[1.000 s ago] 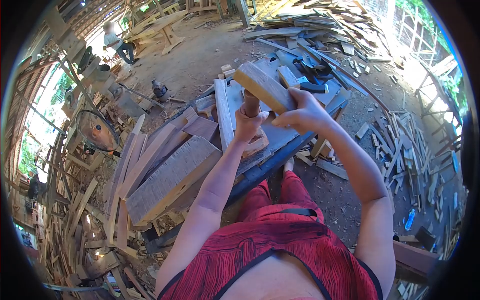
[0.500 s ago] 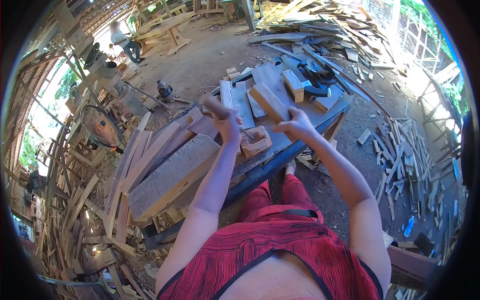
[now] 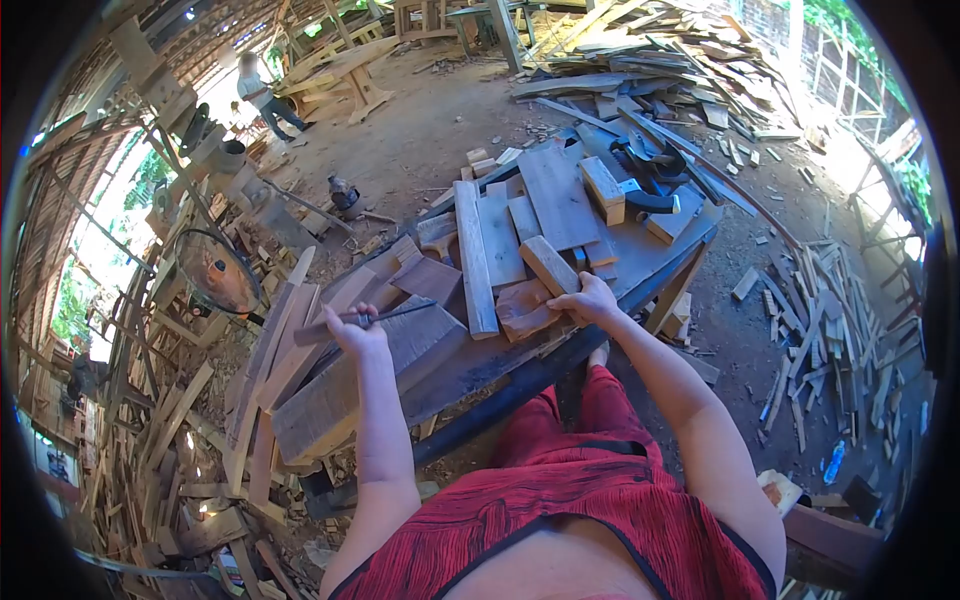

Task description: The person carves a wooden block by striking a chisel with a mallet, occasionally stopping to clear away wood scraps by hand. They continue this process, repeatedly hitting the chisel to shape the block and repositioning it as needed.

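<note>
My left hand (image 3: 358,332) is closed around a chisel (image 3: 400,311), whose thin dark blade points right and whose wooden handle (image 3: 315,332) sticks out to the left. It is above a thick wooden beam (image 3: 385,350). My right hand (image 3: 588,303) grips the near end of a rectangular wooden block (image 3: 548,264). Just below that block lies a reddish wooden piece (image 3: 527,309) with a rough, carved hollow, near the front edge of the workbench (image 3: 480,365). My right fingers are partly hidden behind the block.
Planks (image 3: 558,200) and a pale strip (image 3: 474,262) lie across the bench. A black-and-blue power tool (image 3: 650,195) stands at its far right. Scrap wood (image 3: 810,320) covers the floor at right. Another person (image 3: 262,98) stands far back on the left.
My left hand has drawn the chisel off the carved piece and moved left and down with it. My right hand has lowered the wooden block close to the carved piece.
</note>
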`<state>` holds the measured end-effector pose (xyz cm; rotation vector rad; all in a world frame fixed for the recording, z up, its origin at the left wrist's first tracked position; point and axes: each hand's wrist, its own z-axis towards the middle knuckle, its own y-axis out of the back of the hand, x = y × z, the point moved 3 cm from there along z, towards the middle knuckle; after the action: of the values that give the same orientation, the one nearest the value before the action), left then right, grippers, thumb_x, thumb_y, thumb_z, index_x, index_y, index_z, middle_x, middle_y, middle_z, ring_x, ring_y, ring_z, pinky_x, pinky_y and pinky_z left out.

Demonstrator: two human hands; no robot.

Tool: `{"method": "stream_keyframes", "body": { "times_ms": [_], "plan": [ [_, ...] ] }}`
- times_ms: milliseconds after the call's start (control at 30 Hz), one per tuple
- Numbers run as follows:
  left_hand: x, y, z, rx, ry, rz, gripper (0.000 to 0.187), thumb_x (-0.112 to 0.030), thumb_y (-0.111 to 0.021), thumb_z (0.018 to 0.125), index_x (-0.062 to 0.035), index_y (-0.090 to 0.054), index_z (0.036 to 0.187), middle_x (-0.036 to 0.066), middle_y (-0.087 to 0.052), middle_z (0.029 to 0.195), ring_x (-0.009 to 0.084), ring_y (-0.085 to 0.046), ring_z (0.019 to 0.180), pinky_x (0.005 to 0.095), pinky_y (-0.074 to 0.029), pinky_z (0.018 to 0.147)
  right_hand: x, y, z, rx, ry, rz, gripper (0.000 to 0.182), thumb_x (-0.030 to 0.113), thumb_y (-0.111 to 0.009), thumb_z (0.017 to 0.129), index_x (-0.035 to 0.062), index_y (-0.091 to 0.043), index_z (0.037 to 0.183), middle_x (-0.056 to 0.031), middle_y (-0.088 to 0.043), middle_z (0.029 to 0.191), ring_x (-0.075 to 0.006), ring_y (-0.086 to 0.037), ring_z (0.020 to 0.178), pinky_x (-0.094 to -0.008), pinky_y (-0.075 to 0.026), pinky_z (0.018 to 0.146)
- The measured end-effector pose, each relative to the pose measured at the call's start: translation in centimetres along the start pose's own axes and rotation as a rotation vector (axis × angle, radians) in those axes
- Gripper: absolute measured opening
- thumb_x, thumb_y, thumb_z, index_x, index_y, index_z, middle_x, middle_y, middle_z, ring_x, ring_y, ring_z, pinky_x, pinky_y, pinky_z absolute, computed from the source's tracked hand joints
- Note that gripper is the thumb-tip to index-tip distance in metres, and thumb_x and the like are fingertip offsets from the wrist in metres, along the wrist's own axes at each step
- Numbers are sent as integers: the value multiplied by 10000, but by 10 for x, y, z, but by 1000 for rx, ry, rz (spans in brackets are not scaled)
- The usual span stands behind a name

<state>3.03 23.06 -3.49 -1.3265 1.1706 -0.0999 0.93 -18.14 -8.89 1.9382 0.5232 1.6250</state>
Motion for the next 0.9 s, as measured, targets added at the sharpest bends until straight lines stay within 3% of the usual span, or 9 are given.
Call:
{"method": "stream_keyframes", "body": {
  "times_ms": [100,200,300,533,600,900],
  "plan": [
    [9,7,4,-85,57,-73,437,-493,-594,878,-118,-431,722,26,-480,635,194,-520,595,348,-466,601,0,7,-2,4,24,32,781,524,-795,523,-58,-614,1011,-220,-656,953,-311,-635,931,-370,-471,825],
    [6,4,-8,151,-28,6,404,-476,-540,920,-107,-460,776,32,-500,681,200,-536,660,350,-471,625,1,6,-2,34,27,51,799,562,-772,523,-62,-612,995,-236,-648,992,-329,-627,977,-383,-467,852],
    [5,9,-7,235,-2,-27,399,-481,-532,922,-107,-465,805,34,-507,698,197,-535,671,346,-475,638,0,4,-5,43,8,79,815,573,-761,528,-70,-612,1005,-248,-644,1008,-337,-624,985,-384,-466,861],
    [8,11,-5,262,-24,-18,385,-478,-527,926,-108,-455,850,40,-515,724,193,-531,668,350,-482,650,-10,-1,4,-19,13,82,816,577,-755,530,-72,-611,1003,-255,-641,1020,-350,-618,997,-385,-464,870],
    [7,12,-6,246,-41,-9,382,-478,-530,925,-109,-451,866,41,-515,735,195,-532,674,357,-481,648,-8,-2,1,-54,19,60,749,508,-790,538,-43,-625,1017,-212,-662,962,-302,-644,914,-362,-472,823],
    [5,9,-12,263,-44,-15,372,-472,-531,926,-111,-465,863,42,-517,742,199,-524,670,363,-477,641,4,1,-13,-95,11,-5,752,549,-779,529,-33,-620,978,-229,-654,981,-334,-630,952,-381,-467,840]
  ]
}}
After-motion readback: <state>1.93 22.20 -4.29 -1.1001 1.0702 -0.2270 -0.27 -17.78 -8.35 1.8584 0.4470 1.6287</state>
